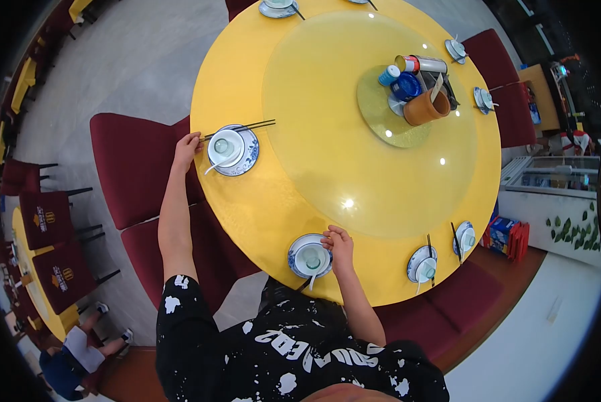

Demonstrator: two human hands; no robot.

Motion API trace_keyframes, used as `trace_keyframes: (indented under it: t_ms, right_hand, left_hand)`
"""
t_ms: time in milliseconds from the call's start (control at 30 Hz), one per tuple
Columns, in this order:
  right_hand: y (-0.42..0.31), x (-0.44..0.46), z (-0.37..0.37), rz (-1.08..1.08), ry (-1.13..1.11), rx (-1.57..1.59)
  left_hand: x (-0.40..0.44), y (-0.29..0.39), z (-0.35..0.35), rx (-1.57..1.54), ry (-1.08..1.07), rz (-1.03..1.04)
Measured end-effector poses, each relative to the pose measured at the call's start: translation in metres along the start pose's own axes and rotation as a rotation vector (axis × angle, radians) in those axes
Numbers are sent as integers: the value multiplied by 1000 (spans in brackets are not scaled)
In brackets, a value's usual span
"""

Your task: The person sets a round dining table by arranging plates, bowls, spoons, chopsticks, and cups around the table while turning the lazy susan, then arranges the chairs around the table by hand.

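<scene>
At the table's left edge, my left hand pinches the outer ends of a pair of dark chopsticks. They lie across the upper rim of a blue-and-white plate. On that plate sit a white bowl, a small glass cup and a white spoon. My right hand is beside the near plate, fingers loosely bent and apart, with nothing visible in them. This second plate carries another bowl, glass cup and spoon.
The round yellow table has a glass turntable. A brown pot, a blue dish and cans stand on its centre. Several place settings line the rim. Dark red chairs surround the table. A person sits at lower left.
</scene>
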State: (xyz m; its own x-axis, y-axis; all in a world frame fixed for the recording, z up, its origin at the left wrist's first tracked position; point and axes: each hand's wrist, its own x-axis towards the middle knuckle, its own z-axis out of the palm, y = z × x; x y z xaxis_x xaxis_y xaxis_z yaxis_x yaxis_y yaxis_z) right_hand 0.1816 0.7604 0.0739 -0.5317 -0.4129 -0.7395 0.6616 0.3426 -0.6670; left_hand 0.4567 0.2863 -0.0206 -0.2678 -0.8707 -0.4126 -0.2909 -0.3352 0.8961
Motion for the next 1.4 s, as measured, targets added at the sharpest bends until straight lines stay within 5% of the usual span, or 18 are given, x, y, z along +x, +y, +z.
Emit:
trace_keyframes:
  t_ms: [367,433,500,567,667,867,1067,1233,1367,1400]
  right_hand:
    - [4,-2,-24,-34,1,7]
    - [1,-13,-38,-54,45,7]
    - [4,-21,-57,-107,115,29]
    - [9,-27,-84,-183,174,41]
    - [15,-47,-129,-262,333,105]
    - [37,-110,-227,-268,460,386]
    - [65,-230,-370,-652,548,422]
    - [108,-329,-512,-872,991,120]
    - [154,-387,-607,-587,1333,-241]
    - [175,-381,-634,-522,1239,-236]
  left_hand:
    - [-20,-8,-16,-138,114,-29]
    - [-8,-62,-55,-473,-180,302]
    - [-50,-45,-40,-522,117,263]
    - [-124,-9,10,-246,502,251]
    - [-216,-33,42,-129,574,274]
    - [-397,-111,127,65,347,156]
    - [-511,-197,198,-95,426,-127]
    - [-622,-240,250,14,267,-106]
    - [-681,-262,299,43,-89,-284]
    - [-694,-258,316,66,-200,-307]
